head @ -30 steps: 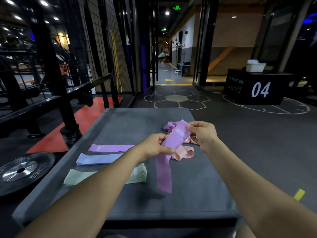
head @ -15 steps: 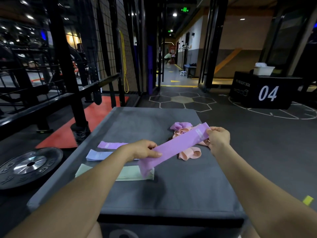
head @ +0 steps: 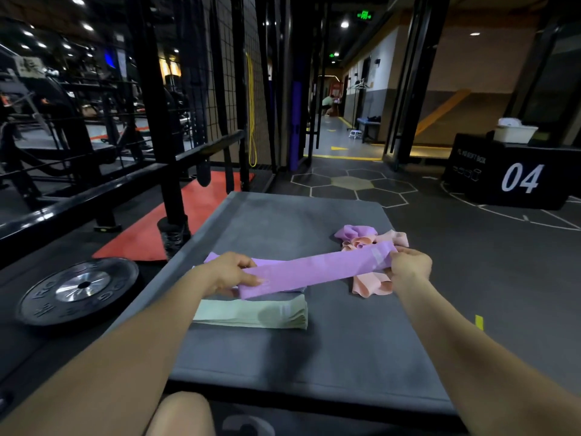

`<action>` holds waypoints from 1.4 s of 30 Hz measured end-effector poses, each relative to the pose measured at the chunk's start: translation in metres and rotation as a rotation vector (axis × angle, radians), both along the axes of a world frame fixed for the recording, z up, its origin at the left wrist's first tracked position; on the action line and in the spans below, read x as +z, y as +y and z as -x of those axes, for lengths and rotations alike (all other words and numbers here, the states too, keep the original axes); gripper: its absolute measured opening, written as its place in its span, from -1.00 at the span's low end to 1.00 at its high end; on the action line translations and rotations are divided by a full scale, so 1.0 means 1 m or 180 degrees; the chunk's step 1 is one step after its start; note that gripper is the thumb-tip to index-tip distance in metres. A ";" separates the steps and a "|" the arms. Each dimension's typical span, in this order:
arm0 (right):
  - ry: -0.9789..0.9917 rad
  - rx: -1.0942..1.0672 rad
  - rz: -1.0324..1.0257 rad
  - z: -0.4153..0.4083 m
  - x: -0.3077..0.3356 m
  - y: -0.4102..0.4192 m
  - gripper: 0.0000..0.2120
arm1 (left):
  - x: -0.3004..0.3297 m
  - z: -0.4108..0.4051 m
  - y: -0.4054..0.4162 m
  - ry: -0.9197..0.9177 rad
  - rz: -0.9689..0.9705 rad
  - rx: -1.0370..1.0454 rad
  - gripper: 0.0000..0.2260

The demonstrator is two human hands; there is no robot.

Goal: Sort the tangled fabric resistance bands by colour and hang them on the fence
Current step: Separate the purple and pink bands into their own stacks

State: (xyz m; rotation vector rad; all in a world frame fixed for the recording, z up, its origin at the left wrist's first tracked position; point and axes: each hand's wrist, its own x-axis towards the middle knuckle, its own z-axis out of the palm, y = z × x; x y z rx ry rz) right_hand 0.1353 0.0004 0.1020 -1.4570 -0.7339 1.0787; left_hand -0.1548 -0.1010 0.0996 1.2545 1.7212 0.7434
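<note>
My left hand pinches the near end of a purple band; my right hand grips its far end, fingers curled round the fabric. The band is held flat and taut between them, above the grey mat. Under it lies a stack of green bands, folded flat (edges roughly aligned). Another purple band lies just past my left hand, mostly hidden. A tangle of pink and purple bands sits beside my right hand. The black mesh fence stands to the left, well apart from the mat
</note>
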 end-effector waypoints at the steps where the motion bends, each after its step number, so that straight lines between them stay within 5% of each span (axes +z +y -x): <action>1: 0.0064 0.0043 0.0043 0.005 0.000 0.000 -0.71 | -0.001 0.005 -0.001 -0.0164 -0.0036 0.0181 -0.89; 11: 0.0158 0.0516 0.0400 0.035 -0.011 -0.004 -0.88 | -0.020 0.038 0.007 -0.1110 -0.0760 0.1729 -0.78; 18: -0.0031 0.0796 0.0563 0.036 -0.018 0.007 -0.80 | -0.023 0.043 0.017 -0.1305 -0.1042 0.1989 -0.79; 26: -0.0154 0.0890 0.0723 0.051 -0.034 0.001 -0.70 | -0.053 0.058 0.034 -0.1293 -0.0691 0.2135 -0.73; 29: 0.0099 0.0879 0.0629 0.058 -0.034 0.008 -0.76 | -0.057 0.064 0.043 -0.1174 -0.0600 0.2087 -0.81; 38: -0.0439 0.1673 -0.0761 0.081 -0.022 0.032 -0.76 | -0.037 0.048 0.068 0.0673 -0.0751 0.1154 -0.85; 42: -0.0480 0.2073 -0.1289 0.100 0.003 0.032 -0.75 | -0.004 0.005 0.077 0.0181 -0.1009 0.0384 -0.58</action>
